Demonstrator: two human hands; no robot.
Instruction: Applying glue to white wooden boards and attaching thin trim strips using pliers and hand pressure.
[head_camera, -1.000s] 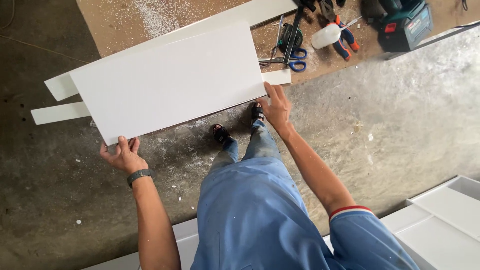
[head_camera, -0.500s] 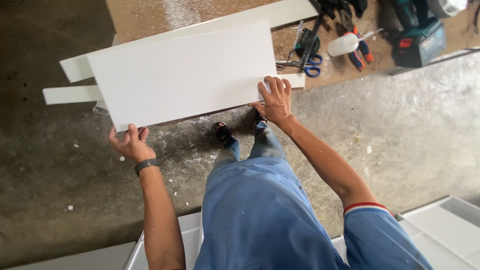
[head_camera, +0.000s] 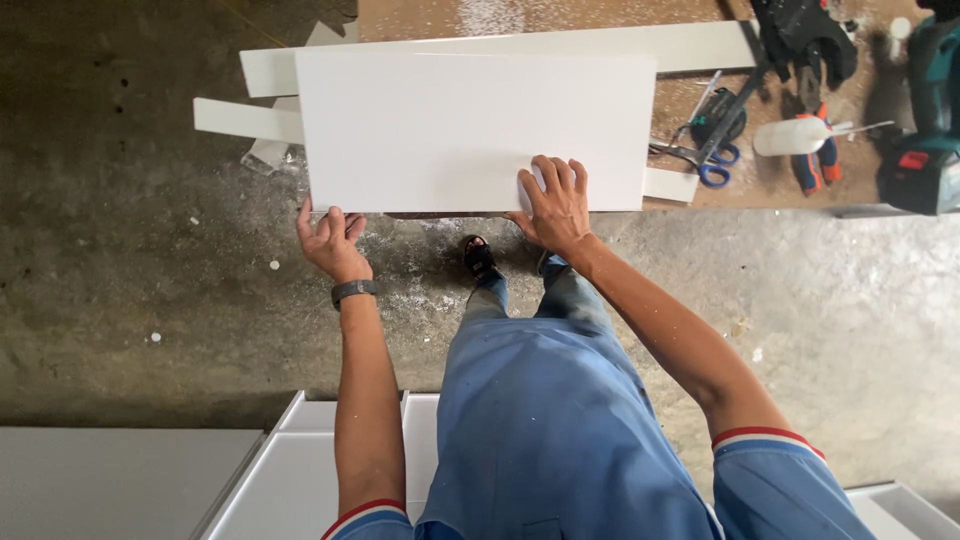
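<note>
A large white rectangular panel is held level above the concrete floor, in front of me. My left hand grips its near edge at the left corner, fingers curled over the rim. My right hand lies flat on top of the panel near its near right part, fingers spread, thumb at the edge. A dark band sits on my left wrist.
Long white strips lie under and behind the panel on a brown board. Scissors, a white bottle, pliers and a teal power tool lie at right. White panels rest near my legs.
The panel has swung from tilted to square with my view and sits further right. My left hand moved right along the near edge; my right hand stays pressed on top.
</note>
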